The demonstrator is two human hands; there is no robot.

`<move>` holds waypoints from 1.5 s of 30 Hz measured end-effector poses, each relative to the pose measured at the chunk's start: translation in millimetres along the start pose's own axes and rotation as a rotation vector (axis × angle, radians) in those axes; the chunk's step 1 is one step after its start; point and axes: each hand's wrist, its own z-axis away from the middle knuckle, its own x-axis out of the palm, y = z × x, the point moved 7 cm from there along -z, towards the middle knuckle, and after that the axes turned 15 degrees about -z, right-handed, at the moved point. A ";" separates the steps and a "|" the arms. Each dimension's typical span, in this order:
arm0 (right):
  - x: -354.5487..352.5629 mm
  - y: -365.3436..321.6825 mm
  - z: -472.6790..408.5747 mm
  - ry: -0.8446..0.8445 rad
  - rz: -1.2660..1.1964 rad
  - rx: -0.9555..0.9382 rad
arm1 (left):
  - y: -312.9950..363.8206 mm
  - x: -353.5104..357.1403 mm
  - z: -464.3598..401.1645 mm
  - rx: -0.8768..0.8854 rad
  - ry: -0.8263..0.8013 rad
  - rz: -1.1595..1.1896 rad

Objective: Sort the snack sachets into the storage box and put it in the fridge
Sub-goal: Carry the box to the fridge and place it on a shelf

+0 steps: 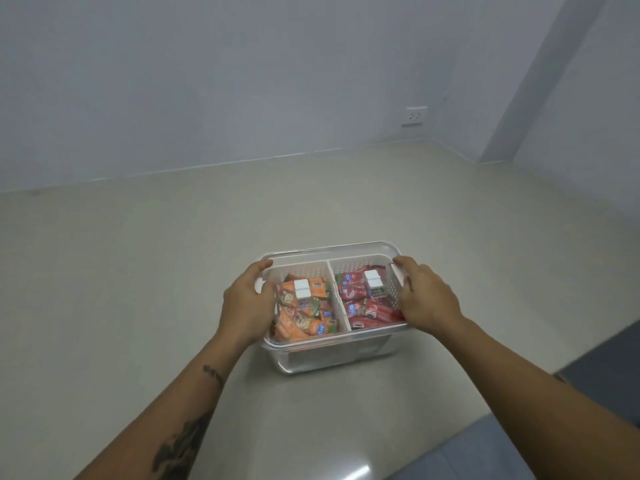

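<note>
Storage box (353, 249): orange sachets (304, 323) read "aro"; red sachets (367, 306) alongside.

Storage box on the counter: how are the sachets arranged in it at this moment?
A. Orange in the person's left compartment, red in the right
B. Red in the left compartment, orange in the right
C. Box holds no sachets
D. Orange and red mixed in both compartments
A: in the storage box, the orange sachets fill the compartment by the left hand and the red sachets the one by the right hand.
</note>
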 end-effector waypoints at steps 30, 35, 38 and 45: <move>-197.1 271.2 409.3 0.657 -0.468 0.648 | 210.3 210.6 297.9 -0.044 -0.758 0.448; -229.1 350.1 537.2 0.752 -0.480 0.759 | 250.3 270.6 437.7 -0.005 -0.974 0.400; -248.5 406.5 595.1 0.822 -0.478 0.827 | 267.2 315.9 503.8 -0.016 -1.053 0.349; -299.3 510.8 639.0 1.014 -0.517 0.962 | 341.7 418.2 579.0 0.084 -1.158 0.260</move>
